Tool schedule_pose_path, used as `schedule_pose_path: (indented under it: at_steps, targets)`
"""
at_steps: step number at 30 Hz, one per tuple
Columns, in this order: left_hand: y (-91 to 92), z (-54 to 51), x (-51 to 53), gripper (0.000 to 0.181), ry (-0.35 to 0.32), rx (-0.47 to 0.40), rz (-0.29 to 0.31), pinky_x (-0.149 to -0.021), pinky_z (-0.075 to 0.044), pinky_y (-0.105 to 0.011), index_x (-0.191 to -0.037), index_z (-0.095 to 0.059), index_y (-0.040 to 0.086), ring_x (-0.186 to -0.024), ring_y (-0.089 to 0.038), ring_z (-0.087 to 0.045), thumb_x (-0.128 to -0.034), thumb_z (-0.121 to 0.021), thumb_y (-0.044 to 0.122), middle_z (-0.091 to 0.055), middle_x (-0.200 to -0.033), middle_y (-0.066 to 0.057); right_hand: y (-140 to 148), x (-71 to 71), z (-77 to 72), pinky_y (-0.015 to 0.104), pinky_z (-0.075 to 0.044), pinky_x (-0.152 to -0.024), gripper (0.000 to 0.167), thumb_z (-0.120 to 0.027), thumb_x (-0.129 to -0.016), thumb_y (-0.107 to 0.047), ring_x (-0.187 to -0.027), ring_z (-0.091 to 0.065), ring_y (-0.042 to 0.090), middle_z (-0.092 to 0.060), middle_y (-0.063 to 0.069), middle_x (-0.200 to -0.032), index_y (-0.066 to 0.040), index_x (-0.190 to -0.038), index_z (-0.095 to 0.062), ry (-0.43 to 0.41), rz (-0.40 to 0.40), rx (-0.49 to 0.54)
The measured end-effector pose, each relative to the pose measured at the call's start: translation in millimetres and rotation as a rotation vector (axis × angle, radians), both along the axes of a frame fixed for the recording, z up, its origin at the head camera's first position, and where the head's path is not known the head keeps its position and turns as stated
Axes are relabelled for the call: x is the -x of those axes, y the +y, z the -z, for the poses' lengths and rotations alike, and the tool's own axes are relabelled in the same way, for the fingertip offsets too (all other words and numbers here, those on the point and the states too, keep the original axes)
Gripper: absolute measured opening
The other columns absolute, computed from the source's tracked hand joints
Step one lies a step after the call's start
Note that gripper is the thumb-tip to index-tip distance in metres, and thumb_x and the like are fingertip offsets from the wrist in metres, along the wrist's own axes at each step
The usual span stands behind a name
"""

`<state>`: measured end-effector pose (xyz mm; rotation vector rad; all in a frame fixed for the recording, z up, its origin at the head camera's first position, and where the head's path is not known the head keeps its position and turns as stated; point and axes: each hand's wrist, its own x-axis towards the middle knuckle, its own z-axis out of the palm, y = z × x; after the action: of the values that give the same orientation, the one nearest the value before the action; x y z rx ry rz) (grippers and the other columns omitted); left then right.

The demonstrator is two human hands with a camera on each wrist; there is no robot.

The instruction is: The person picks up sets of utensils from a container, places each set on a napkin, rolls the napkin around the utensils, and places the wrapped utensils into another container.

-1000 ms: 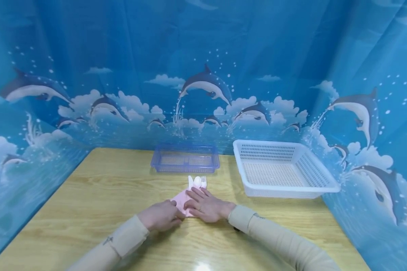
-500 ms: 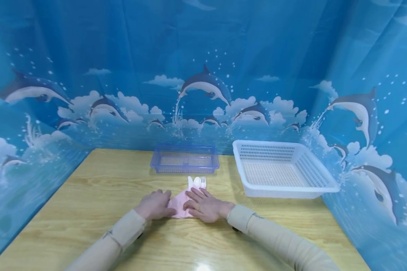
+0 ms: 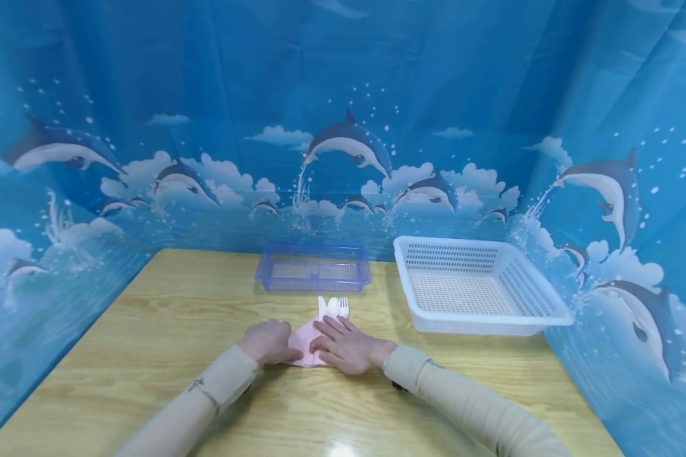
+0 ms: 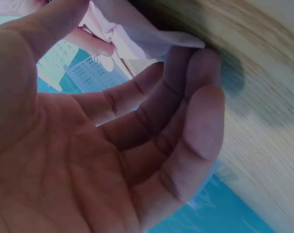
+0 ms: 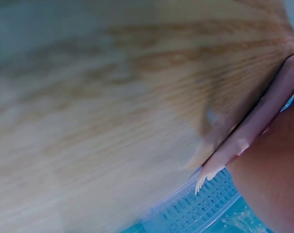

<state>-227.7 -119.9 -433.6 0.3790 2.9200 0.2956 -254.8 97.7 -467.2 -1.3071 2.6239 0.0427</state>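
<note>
A pink napkin (image 3: 303, 339) lies folded on the table, wrapped around the lower parts of a white knife (image 3: 322, 308), a spoon (image 3: 333, 306) and a fork (image 3: 343, 307). Their upper ends stick out at the far side. With its fingers spread flat, my right hand (image 3: 345, 346) presses on the napkin and hides its right part. At the napkin's left corner, my left hand (image 3: 265, 341) has curled fingers. In the left wrist view those fingertips (image 4: 202, 73) meet the napkin's raised edge, while the thumb lies on the other side.
Behind the cutlery stands a shallow purple basket (image 3: 312, 284). A larger white basket (image 3: 483, 317) stands to the right, near the table's back right corner. Around the wooden table (image 3: 177, 317) hangs a blue curtain (image 3: 251, 82) printed with dolphins.
My left hand has moved away from the napkin's lower middle to its left corner, and its fingers have curled in there. The right hand and the cutlery have stayed put.
</note>
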Motion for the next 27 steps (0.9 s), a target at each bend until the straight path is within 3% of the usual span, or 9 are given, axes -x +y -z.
schedule_pose_path:
  at_steps: [19,27]
  targets:
    - [5.5,-6.4,-0.5,0.034,-0.036,0.011,0.003,-0.055,-0.047,-0.033,-0.071,-0.058,0.01,-0.061,-0.017,-0.053,-0.081,-0.075,0.038,-0.06,-0.07,-0.004,0.1,0.0,2.5,0.05,-0.005,-0.124,0.044,-0.018,-0.107,-0.04,-0.153,-0.006,0.027,-0.013,0.007,-0.165,-0.029,-0.142,-0.043,0.002,0.016,-0.011]
    - [7.8,2.9,1.5,0.034,-0.02,-0.078,-0.025,-0.057,-0.048,-0.036,-0.076,-0.059,0.008,-0.063,-0.019,-0.054,-0.0791,-0.077,0.037,-0.059,-0.07,-0.004,1.0,0.1,3.9,0.053,-0.005,-0.123,0.044,-0.017,-0.107,-0.04,-0.153,-0.005,0.029,-0.013,0.008,-0.165,-0.029,-0.141,-0.044,-0.026,0.021,0.01]
